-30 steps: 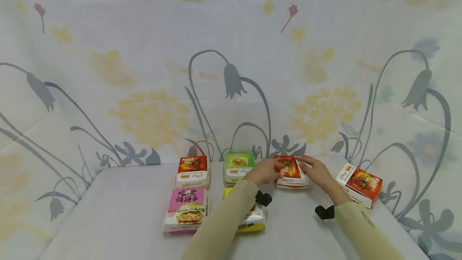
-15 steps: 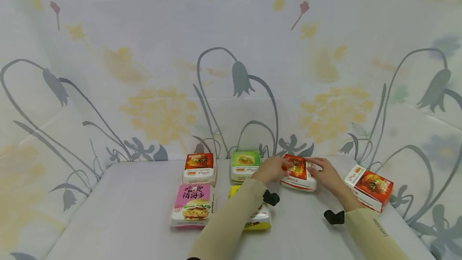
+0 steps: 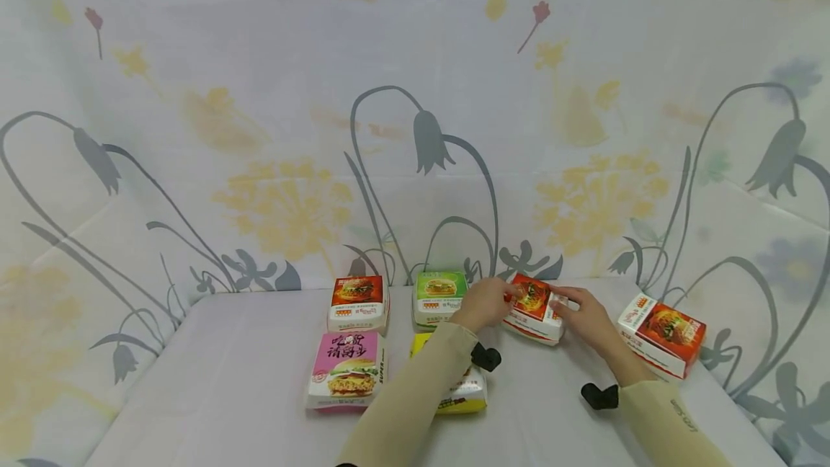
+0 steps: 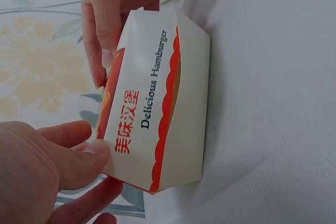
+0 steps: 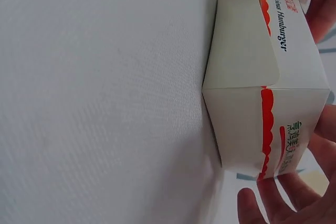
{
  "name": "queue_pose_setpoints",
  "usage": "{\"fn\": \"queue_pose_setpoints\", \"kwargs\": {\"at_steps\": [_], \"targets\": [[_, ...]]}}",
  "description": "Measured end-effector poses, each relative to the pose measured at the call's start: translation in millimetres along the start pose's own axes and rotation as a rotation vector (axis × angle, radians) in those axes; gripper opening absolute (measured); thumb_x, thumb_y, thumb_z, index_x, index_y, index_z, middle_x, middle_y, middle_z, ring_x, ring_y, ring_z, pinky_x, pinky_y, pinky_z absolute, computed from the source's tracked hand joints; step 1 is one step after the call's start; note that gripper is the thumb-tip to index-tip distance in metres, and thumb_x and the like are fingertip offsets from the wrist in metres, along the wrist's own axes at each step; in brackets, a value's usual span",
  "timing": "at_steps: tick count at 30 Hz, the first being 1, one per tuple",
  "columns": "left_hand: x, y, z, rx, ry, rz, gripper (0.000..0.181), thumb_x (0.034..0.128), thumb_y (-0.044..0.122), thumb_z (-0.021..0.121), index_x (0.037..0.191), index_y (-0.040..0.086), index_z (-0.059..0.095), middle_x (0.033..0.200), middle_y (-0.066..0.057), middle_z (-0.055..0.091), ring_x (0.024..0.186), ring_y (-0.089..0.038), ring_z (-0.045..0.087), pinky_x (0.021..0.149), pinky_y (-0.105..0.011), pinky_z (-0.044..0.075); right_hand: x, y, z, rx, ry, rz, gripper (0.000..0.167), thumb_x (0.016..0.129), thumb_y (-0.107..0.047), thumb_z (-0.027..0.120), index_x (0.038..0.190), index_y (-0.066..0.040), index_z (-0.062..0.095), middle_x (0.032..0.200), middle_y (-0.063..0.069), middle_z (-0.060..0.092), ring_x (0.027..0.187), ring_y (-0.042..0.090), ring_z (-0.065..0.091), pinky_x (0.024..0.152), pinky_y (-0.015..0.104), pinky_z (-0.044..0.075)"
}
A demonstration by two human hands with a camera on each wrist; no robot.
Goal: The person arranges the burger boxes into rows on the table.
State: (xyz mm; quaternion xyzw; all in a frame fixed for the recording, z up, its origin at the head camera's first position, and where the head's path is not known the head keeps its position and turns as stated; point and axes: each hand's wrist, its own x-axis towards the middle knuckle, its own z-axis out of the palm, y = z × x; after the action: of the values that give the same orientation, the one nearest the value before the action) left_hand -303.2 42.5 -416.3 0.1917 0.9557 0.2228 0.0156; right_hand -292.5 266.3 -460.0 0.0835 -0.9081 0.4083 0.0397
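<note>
Both of my hands are on a red and white burger box [image 3: 533, 324] at the back right of the table. My left hand [image 3: 485, 303] holds its left side; in the left wrist view the thumb [image 4: 94, 156] presses the top edge and fingers reach round the corner. At the opposite side my right hand [image 3: 588, 319] grips the box, its fingers [image 5: 273, 203] bent along the end wall in the right wrist view. "Delicious Hamburger" is printed on the sloping front. The box's underside is hidden, and it appears to rest on the cloth.
Left of my hands stand a green box [image 3: 439, 300], a red box [image 3: 358, 303], a pink box [image 3: 346, 370] and a yellow box [image 3: 467, 402] partly behind my left sleeve. Another red box [image 3: 663, 335] sits at the right edge. A floral curtain [image 3: 415, 222] rises behind the white table.
The burger box has turned clockwise, its right end now nearer to me. My hands have closed in on its sides. The view has shifted slightly; the other boxes stay in place.
</note>
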Motion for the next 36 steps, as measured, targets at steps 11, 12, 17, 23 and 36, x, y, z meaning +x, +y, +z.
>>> {"fn": "queue_pose_setpoints", "kwargs": {"at_steps": [11,12,17,23,36], "targets": [[-12.0,11.8,-10.2,0.125,0.097,-0.023,0.030,0.0941,0.025,0.069,0.122,0.036,0.072,0.119,0.012,0.069,0.079,-0.008,0.056,0.046,-0.021,0.037,-4.5,-6,4,-0.038,0.030,0.032,0.051,0.100,-0.027,0.060,0.141,0.003,0.052,0.139,0.036,0.042,0.131,0.054,0.036,0.104,0.069,0.028],[-14.0,13.9,-11.4,0.141,0.099,-0.015,0.030,0.0935,0.026,0.069,0.121,0.036,0.072,0.118,0.013,0.069,0.079,-0.008,0.057,0.047,-0.021,0.039,-5.2,-6,4,-0.036,0.028,0.038,0.051,0.100,-0.027,0.060,0.141,0.003,0.052,0.140,0.036,0.041,0.131,0.054,0.035,0.104,0.069,0.028],[-22.3,23.3,-15.0,0.149,0.018,0.021,0.036,0.0897,0.034,0.074,0.125,0.036,0.070,0.122,0.016,0.067,0.095,-0.008,0.063,0.066,-0.024,0.050,-7.9,-11,4,-0.029,0.019,0.066,0.053,0.101,-0.030,0.059,0.142,0.003,0.051,0.140,0.036,0.039,0.132,0.055,0.034,0.105,0.069,0.027],[-26.0,25.0,-14.3,0.036,-0.090,0.016,0.047,0.0863,0.036,0.077,0.132,0.033,0.067,0.126,0.014,0.065,0.108,-0.010,0.060,0.082,-0.028,0.048,-7.4,-11,5,-0.018,0.033,0.057,0.054,0.101,-0.032,0.058,0.142,0.004,0.051,0.141,0.036,0.039,0.132,0.055,0.034,0.105,0.069,0.027],[-27.7,22.7,-12.6,-0.010,-0.092,-0.011,0.044,0.0838,0.032,0.080,0.126,0.027,0.071,0.117,0.013,0.069,0.098,-0.007,0.060,0.080,-0.026,0.048,-7.4,-6,10,-0.069,0.089,-0.028,0.049,0.101,-0.024,0.057,0.140,0.005,0.052,0.135,0.038,0.045,0.127,0.055,0.039,0.102,0.068,0.031]]}}
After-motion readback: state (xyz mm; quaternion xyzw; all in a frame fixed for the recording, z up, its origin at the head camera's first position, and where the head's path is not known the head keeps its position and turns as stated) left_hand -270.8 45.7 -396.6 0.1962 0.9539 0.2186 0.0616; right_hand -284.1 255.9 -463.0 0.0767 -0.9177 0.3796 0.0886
